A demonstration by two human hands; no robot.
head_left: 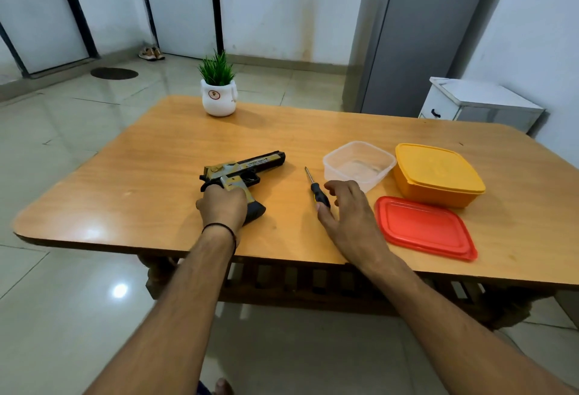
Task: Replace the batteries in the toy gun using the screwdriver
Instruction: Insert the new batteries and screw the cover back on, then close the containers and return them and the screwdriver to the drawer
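A black and gold toy gun (247, 167) lies on its side on the wooden table (156, 175), barrel pointing right. My left hand (223, 208) is closed around its grip. A screwdriver (315, 184) with a black handle and a thin metal shaft lies to the right of the gun, tip pointing away from me. My right hand (347, 209) rests over the screwdriver's handle with fingers spread, thumb touching the handle's near end. No batteries are visible.
A clear empty plastic box (358, 164) stands right of the screwdriver. Beside it sits a yellow lidded box (438, 173), and a red lid (426, 227) lies nearer me. A potted plant (218, 90) stands at the table's far edge.
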